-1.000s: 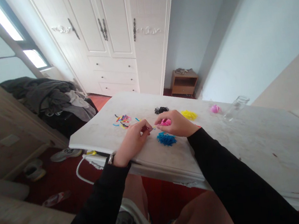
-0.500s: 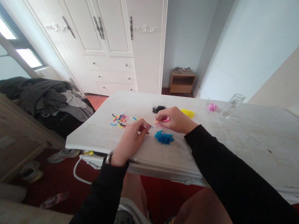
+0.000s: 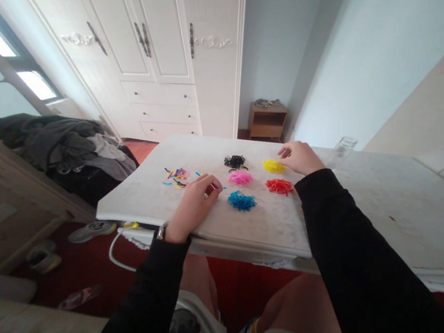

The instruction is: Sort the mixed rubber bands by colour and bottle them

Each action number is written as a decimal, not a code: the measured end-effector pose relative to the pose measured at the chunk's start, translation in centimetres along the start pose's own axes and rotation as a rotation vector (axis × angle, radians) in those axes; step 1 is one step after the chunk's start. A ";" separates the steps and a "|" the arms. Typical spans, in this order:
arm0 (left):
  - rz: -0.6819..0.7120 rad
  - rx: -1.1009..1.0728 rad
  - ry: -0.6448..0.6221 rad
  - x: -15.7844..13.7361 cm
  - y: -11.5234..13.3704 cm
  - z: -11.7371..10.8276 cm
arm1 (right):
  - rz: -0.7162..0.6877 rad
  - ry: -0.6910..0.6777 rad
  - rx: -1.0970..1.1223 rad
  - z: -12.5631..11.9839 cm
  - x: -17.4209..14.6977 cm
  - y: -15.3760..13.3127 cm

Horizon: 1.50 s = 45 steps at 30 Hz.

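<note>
My left hand rests on the table's near side, thumb and forefinger closed on a small strip whose blue tip sticks out. My right hand is at the right edge of a pile of yellow strips; its fingers look slightly apart, with nothing visible between them. A red pile lies just below the yellow one. Between the hands are a pink pile, a black pile and a blue pile. Mixed loose strips lie beyond my left hand.
A clear glass bottle or jar lies on the white table to the right. White wardrobe doors and a small wooden cabinet stand behind. Clothes are heaped at left; a white cable hangs by the table edge.
My right hand has moved right from beside my left hand to the yellow pile, uncovering the pink and red piles. The pink round object is now hidden. My left hand has barely moved.
</note>
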<state>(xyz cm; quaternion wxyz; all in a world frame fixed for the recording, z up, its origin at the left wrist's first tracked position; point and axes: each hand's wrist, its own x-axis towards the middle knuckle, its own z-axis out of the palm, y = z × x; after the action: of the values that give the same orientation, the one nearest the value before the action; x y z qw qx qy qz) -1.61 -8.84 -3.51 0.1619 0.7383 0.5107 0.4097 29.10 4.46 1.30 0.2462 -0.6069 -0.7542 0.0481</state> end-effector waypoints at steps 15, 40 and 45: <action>-0.006 -0.029 -0.016 0.1 0.3 0.0 | -0.558 -0.419 0.539 2.3 -3.9 -8.7; -0.018 -0.040 -0.008 -0.1 0.3 0.0 | -0.560 -0.388 0.519 2.7 -4.1 -9.2; -0.016 -0.015 -0.003 -0.1 0.4 0.0 | -0.531 -0.427 0.473 2.3 -4.0 -8.9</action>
<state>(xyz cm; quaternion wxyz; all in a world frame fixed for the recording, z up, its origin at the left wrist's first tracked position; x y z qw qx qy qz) -1.39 -9.14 -3.30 0.1713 0.7337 0.5132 0.4109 20.74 -1.04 1.34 0.2205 -0.2943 -0.8869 0.2797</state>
